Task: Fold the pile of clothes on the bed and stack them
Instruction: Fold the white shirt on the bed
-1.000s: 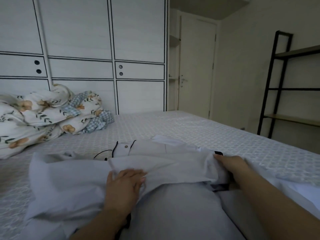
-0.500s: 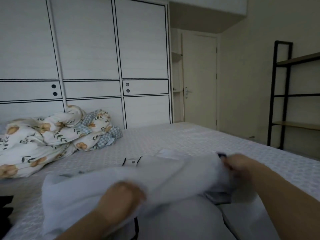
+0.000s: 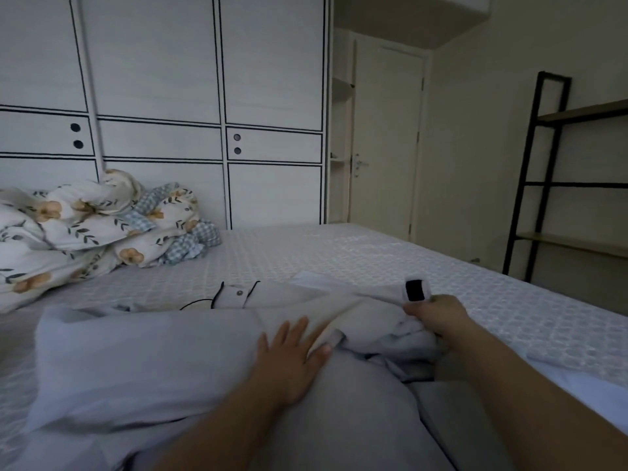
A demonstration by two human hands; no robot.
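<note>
A white garment (image 3: 142,362) with black piping and a button lies spread across the bed (image 3: 339,253) in front of me, partly over my lap. My left hand (image 3: 292,355) lies flat on the garment with fingers spread. My right hand (image 3: 438,314) grips a bunched corner of the same garment at its right side, where a black-trimmed cuff (image 3: 415,289) sticks up above my fist. Grey cloth (image 3: 356,419) covers the near foreground under both forearms.
A crumpled floral duvet (image 3: 85,232) sits at the far left of the bed. White wardrobe doors (image 3: 163,96) stand behind the bed. A black ladder shelf (image 3: 557,178) stands at the right by the wall, a closed door (image 3: 387,137) beyond the bed.
My left hand has opened from gripping the cloth to lying flat on it. My right hand has pulled the garment's corner rightward, and the cuff now stands up. The camera tilted up.
</note>
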